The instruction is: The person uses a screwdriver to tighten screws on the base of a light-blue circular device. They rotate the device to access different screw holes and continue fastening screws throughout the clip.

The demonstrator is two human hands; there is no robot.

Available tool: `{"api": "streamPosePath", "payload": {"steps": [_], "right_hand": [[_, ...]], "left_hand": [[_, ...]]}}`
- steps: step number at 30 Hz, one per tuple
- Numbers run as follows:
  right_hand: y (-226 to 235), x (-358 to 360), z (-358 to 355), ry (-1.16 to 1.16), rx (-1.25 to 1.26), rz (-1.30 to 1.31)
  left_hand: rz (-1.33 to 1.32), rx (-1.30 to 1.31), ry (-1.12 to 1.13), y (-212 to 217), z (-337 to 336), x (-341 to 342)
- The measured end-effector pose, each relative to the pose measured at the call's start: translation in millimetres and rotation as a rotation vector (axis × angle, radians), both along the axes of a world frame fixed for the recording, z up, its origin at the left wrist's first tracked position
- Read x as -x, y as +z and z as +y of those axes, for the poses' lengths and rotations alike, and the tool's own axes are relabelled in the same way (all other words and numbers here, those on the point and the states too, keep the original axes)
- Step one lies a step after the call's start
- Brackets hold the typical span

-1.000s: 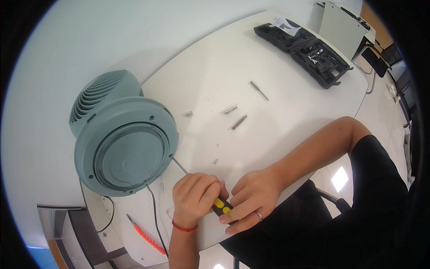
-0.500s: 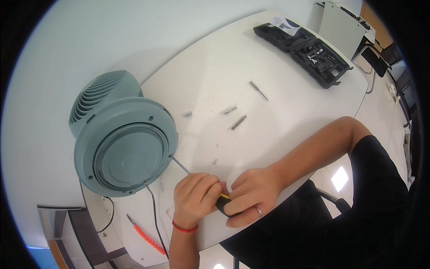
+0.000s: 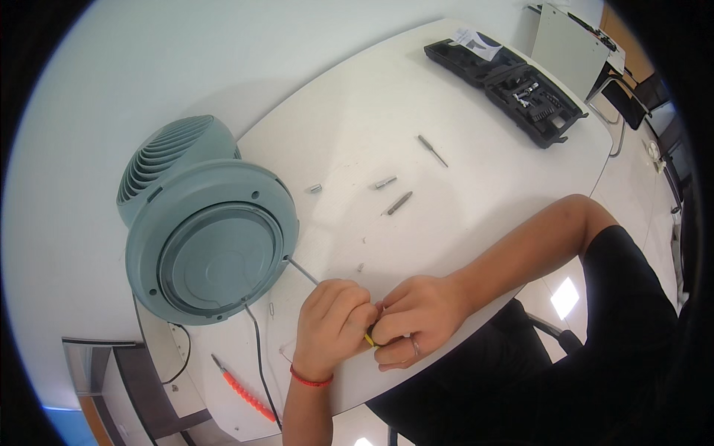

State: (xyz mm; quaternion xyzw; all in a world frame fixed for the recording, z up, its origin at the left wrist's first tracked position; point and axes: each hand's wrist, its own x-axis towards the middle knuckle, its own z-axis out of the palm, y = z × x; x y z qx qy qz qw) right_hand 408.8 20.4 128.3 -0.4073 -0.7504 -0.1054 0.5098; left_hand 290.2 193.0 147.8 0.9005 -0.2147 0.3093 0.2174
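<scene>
Two bare hands meet at the near edge of a white table (image 3: 476,186), both clenched around one screwdriver (image 3: 303,272). The left hand (image 3: 333,325), with a red cord bracelet (image 3: 311,379) at its wrist, is wrapped where the shaft meets the handle; the right hand (image 3: 420,318), wearing a ring, closes over the handle, leaving only a little black and yellow showing. The thin grey shaft slants up and left to a hole at the rim of a grey-green fan (image 3: 223,267). The fan lies tipped over at the table's left side, its round, recessed underside facing the viewer, several small holes around the rim, and its slatted head (image 3: 167,157) behind. A dark power cord (image 3: 259,364) runs from the base toward the near edge, beside a flexible orange-red shaft (image 3: 245,394) with a metal tip. Beyond the hands lie a few loose metal bits (image 3: 400,203). At the far end, a black tool case (image 3: 532,104) stands open: one half holds silver pieces and rows of small dark parts; a printed paper (image 3: 477,44) lies on the other.
</scene>
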Motion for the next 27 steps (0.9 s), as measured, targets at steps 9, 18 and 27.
{"api": "streamPosePath", "payload": {"steps": [9,18,27], "right_hand": [[-5.7,0.9,-0.1,0.155,0.037,-0.009],[-5.6,-3.9,-1.8,0.245,0.100,-0.046],[-3.6,-3.9,-3.4,0.191,0.023,-0.031]], "left_hand": [[-0.029,-0.069,-0.010,-2.0,-0.2,-0.8],[-0.019,-0.061,-0.019,-0.8,3.5,1.1],[-0.045,-0.027,-0.006,5.4,3.1,1.5]]}}
